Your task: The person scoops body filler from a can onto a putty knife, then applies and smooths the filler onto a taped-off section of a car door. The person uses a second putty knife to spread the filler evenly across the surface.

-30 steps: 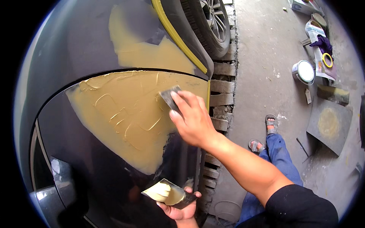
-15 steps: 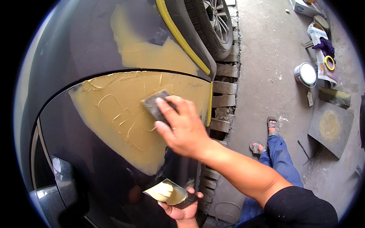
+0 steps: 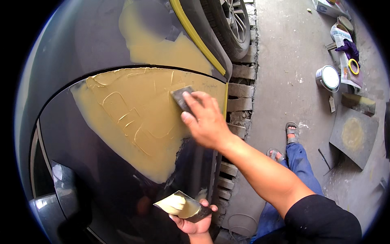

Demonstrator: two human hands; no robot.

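My right hand (image 3: 209, 120) is closed on a dark rectangular spreader (image 3: 182, 97), pressed flat to the car's dark panel. Under its edge lies a broad layer of yellow-tan body filler (image 3: 134, 110), smooth in places and ridged in others. Lower down, my left hand (image 3: 195, 223) grips a dark flat spreader (image 3: 199, 214) from below, its fingers round the right end. A pale yellow mound of filler (image 3: 174, 203) rests on that spreader. My right fingers hide part of the panel beneath them.
Above the panel gap, another filler patch (image 3: 162, 49) borders a wheel arch edged with yellow tape (image 3: 199, 36). The wheel (image 3: 233, 26) is beyond. A side mirror (image 3: 67, 191) juts out lower left. On the floor at right stand a white-lidded can (image 3: 328, 78) and a grey board (image 3: 352, 136).
My right hand has slid the spreader to the right and slightly up across the filler, smoothing ridges behind it. My left hand stays nearly still.
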